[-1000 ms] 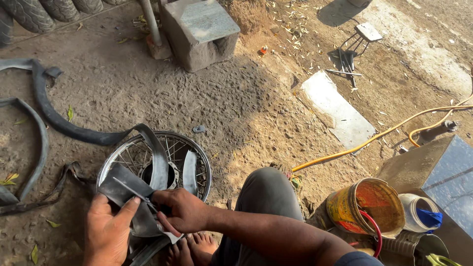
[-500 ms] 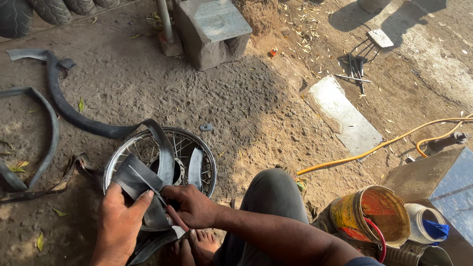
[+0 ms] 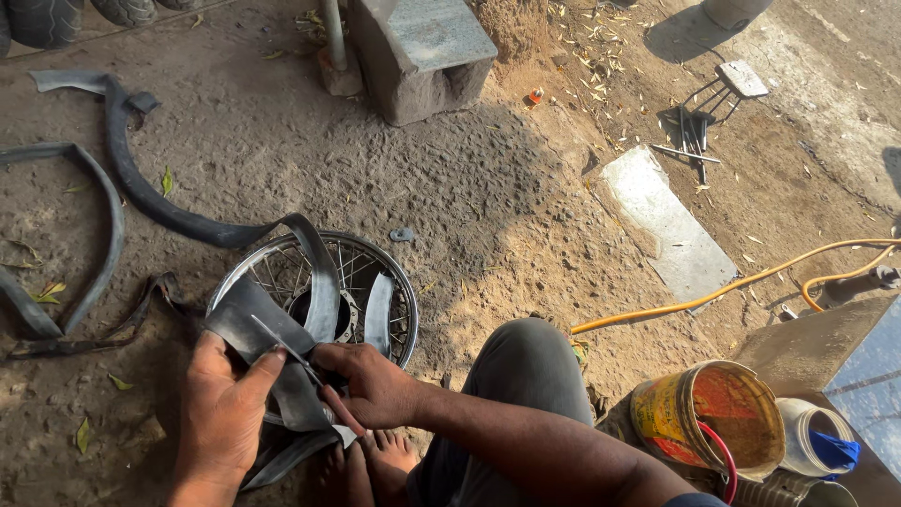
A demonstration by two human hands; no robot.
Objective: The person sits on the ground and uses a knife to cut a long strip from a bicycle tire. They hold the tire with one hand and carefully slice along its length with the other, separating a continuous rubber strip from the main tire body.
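the right hand [image 3: 371, 383] is closed around a thin metal tool with a reddish handle [image 3: 310, 380], whose slim shaft runs up and to the left across a strip of black rubber inner tube [image 3: 267, 343]. the left hand [image 3: 221, 413] grips the same strip from below and from the left, thumb pressed on top of the rubber near the tool's tip, fingers curled under it. the strip is folded over the near rim of a small spoked metal wheel with a dark hub [image 3: 361, 272], which lies flat on the dirt floor [image 3: 469, 207] just beyond the hands. two more bands of the black rubber drape across the wheel, one of them trailing off to the far left as a long curved piece [image 3: 141, 183]. another curved rubber piece [image 3: 103, 216] lies near the left edge of the floor. the person's bare feet [image 3: 375, 465] rest right under the hands, and a bent knee in grey trousers [image 3: 526, 366] sits to the right of the wheel. further right, near the bottom right corner, stands a rusty yellow metal can [image 3: 699, 413], with a white plastic tub [image 3: 807, 437] just beside it. an orange hose [image 3: 751, 277] snakes across the floor beyond them. a flat grey slab [image 3: 666, 225] lies in the middle right, and a grey concrete block [image 3: 422, 52] stands at the far edge.
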